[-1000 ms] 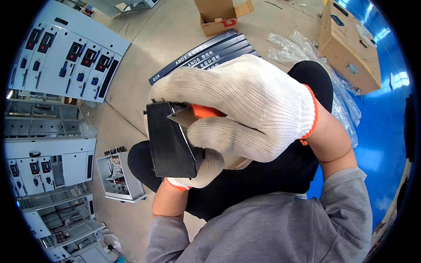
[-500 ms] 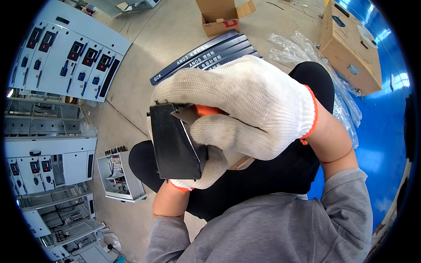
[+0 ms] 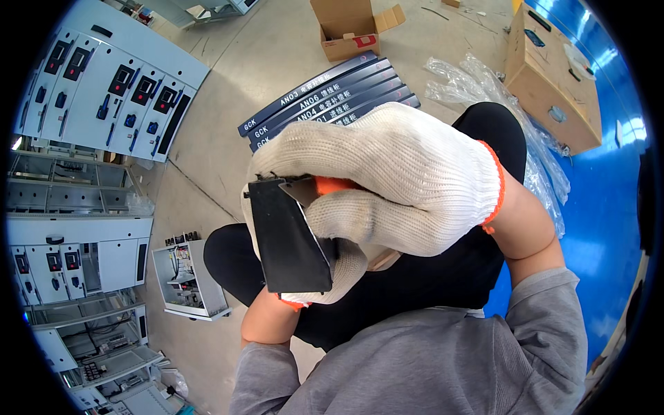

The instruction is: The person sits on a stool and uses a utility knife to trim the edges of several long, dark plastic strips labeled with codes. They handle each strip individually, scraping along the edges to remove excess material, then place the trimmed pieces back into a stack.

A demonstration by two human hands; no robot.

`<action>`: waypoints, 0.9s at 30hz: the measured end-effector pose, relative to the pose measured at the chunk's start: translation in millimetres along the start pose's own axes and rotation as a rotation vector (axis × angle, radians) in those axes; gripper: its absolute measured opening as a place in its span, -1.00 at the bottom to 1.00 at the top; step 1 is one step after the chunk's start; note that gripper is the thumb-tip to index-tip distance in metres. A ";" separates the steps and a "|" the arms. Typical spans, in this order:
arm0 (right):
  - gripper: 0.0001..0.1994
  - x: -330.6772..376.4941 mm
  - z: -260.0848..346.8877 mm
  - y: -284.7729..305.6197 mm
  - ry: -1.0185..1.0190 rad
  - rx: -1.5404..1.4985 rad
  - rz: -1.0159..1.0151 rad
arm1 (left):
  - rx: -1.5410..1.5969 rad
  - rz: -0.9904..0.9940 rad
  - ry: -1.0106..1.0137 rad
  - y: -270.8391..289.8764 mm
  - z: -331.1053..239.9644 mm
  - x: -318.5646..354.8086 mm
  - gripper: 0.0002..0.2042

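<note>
Right hand [image 3: 401, 180] in white glove, curled tight over top of black flat panel [image 3: 287, 235]; left hand [image 3: 332, 266] grips it from underneath. Panel held near, above lap; dark nameplate strips [image 3: 325, 97] lie on floor beyond.

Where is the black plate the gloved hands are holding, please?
In the head view, the black plate sits centre-left, gripped between the right hand above and left hand beneath.
</note>
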State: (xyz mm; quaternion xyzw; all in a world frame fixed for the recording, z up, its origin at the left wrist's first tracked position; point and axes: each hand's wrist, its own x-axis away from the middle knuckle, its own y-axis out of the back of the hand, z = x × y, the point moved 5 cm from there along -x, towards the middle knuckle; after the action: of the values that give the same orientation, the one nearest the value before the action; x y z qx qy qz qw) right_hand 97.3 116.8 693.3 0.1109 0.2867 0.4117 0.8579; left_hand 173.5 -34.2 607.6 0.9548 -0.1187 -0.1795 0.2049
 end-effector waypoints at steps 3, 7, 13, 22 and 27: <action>-0.61 -0.2 2.7 -0.8 -0.040 -0.024 0.002 | 0.162 -0.027 0.096 -1.2 7.1 4.0 -0.27; -0.62 -0.9 2.7 -2.7 -0.044 -0.053 0.002 | 0.352 -0.087 0.214 -3.4 14.2 11.1 -0.24; -0.65 -3.7 -3.9 -12.7 0.487 0.119 -0.229 | 0.065 -0.074 0.004 0.7 2.9 1.3 -0.22; -0.68 -6.4 -16.7 -8.5 0.351 -0.099 -0.302 | -0.324 -0.280 -0.253 7.0 6.3 3.5 -0.36; -0.71 -4.6 -10.8 -5.8 0.088 -0.271 -0.336 | -0.493 -0.229 -0.274 6.1 -8.1 -2.1 -0.48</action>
State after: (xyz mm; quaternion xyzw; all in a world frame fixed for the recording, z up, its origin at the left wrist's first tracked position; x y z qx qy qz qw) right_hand 92.5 109.0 683.9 -0.0728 0.2805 0.3020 0.9082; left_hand 173.9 -36.1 617.8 0.8504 0.0101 -0.3520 0.3909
